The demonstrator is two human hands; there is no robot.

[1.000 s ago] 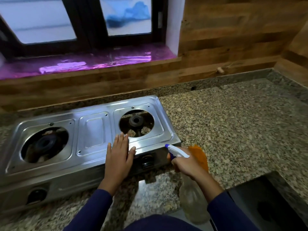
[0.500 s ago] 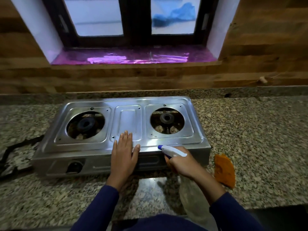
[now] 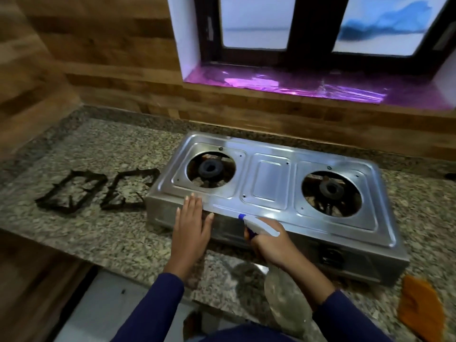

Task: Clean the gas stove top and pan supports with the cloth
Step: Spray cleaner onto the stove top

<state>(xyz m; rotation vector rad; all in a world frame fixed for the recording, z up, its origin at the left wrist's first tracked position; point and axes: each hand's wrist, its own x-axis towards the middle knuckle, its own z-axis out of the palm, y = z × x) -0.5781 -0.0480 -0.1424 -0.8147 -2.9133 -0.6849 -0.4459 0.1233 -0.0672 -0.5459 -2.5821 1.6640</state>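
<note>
A two-burner steel gas stove [image 3: 269, 183] sits on the granite counter with its pan supports taken off. Both black pan supports [image 3: 71, 191] [image 3: 130, 188] lie flat on the counter left of the stove. My left hand [image 3: 192, 225] is flat, fingers straight, resting on the stove's front left edge. My right hand [image 3: 271, 243] grips a clear spray bottle [image 3: 259, 224] with a white and blue nozzle that points left over the stove's front edge. An orange cloth [image 3: 419, 307] lies on the counter at the lower right, away from both hands.
The granite counter [image 3: 98, 233] ends at a front edge below my arms, with floor beneath. A wood-panelled wall runs behind and to the left. A window with a purple-lined sill [image 3: 296, 85] is above the stove.
The view has swung left, bringing both pan supports into sight. My left hand has slid left along the stove's front edge. My right hand still holds the spray bottle.
</note>
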